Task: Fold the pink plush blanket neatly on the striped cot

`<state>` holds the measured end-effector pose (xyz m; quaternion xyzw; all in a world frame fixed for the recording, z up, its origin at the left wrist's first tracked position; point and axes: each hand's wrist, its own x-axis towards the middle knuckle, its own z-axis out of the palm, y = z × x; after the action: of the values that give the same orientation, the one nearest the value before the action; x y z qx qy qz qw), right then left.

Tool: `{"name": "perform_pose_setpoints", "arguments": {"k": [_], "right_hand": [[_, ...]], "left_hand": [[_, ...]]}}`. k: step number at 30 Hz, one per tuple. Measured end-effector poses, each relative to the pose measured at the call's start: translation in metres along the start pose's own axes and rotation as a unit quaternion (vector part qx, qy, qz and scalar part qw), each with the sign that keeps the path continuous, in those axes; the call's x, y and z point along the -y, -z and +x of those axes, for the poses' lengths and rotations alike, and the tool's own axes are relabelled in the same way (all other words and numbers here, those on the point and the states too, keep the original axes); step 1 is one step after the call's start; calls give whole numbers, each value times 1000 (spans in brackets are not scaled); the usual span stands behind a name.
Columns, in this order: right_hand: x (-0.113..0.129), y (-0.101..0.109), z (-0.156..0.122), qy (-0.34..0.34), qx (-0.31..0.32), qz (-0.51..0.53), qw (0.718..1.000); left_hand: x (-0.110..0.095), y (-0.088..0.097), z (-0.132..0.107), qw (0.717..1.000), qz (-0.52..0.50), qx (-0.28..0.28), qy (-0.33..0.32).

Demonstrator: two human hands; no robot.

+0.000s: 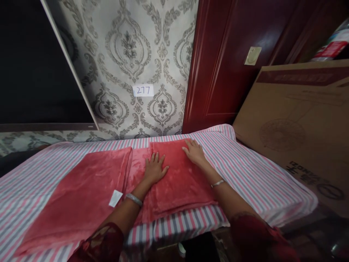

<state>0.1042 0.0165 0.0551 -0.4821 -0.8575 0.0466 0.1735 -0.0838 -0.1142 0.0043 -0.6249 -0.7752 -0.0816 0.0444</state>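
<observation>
A red plush blanket (81, 182) lies spread on a striped cloth, its left and right parts folded over toward a lighter strip in the middle. My left hand (155, 168) rests on the inner edge of the right folded part, fingers spread. Near that part's far right corner, my right hand (194, 151) lies flat with its fingers stretched out. Neither hand grips the fabric. A small white label (115, 198) shows on the left part, beside my left wrist.
The pink, grey and white striped cloth (245, 174) covers the table. A large cardboard box (297, 120) stands at the right, with a bottle (334, 45) behind it. A dark screen (40, 69) is at the left. A paper marked 277 (143, 90) is on the patterned wall.
</observation>
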Motion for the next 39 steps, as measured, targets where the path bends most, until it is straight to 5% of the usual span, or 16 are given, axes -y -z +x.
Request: {"name": "perform_pose_setpoints", "arguments": {"k": [6, 10, 18, 24, 28, 33, 39], "right_hand": [[-23, -57, 22, -24, 97, 3, 995], [-31, -73, 21, -27, 102, -5, 994], [-34, -62, 32, -40, 133, -5, 990], [-15, -39, 64, -28, 57, 12, 998], [4, -52, 68, 5, 75, -19, 997], [1, -77, 61, -4, 104, -27, 994], [-5, -78, 64, -2, 103, -35, 994]], "left_hand": [[0, 0, -2, 1000, -10, -1, 3], [-3, 0, -3, 1000, -19, 4, 9], [0, 17, -1, 996, -61, 64, 19], [1, 50, 47, 997, -71, 24, 14], [3, 32, 72, 999, -27, 6, 35], [14, -8, 69, 996, 19, 18, 87], [14, -13, 70, 995, 25, 9, 93]]}}
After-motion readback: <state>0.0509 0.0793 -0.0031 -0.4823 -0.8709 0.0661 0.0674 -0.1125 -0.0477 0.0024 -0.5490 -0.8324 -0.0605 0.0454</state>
